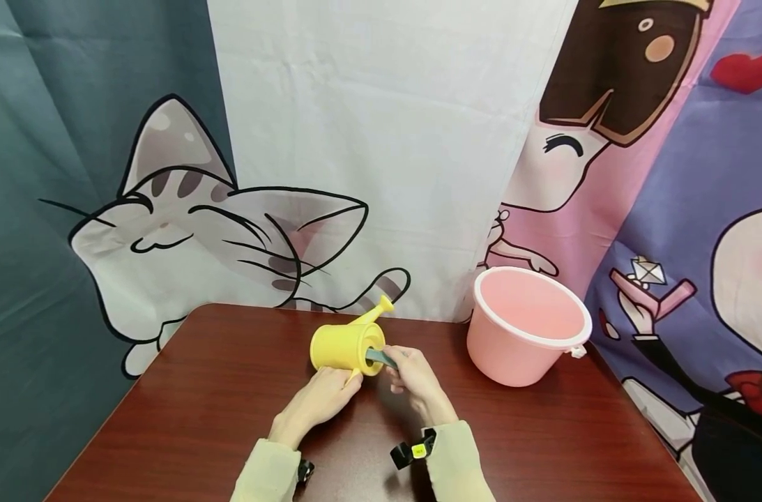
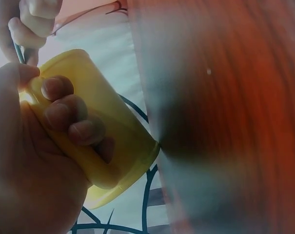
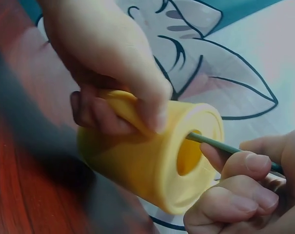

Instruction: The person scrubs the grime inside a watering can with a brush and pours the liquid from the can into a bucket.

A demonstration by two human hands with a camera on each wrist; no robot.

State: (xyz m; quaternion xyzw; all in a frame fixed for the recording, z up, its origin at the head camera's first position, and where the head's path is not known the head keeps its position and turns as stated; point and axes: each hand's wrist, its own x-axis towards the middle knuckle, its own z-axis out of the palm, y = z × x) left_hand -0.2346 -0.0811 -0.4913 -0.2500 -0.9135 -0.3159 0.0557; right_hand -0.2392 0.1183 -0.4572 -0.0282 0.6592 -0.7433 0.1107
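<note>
A yellow toy watering can is tipped on its side above the table, its spout pointing up and right and its round opening turned to the right. The left hand grips the can's handle, with fingers curled round it in the left wrist view. From the right, the right hand pinches a slim grey-green stick between thumb and fingers. The stick's far end reaches into the can's opening and is hidden inside; I cannot tell what kind of tool it is.
A pink bucket with a pale rim stands at the right on the dark red-brown wooden table. Behind the table hangs a cloth printed with cartoon figures. Small black cameras are worn at both wrists.
</note>
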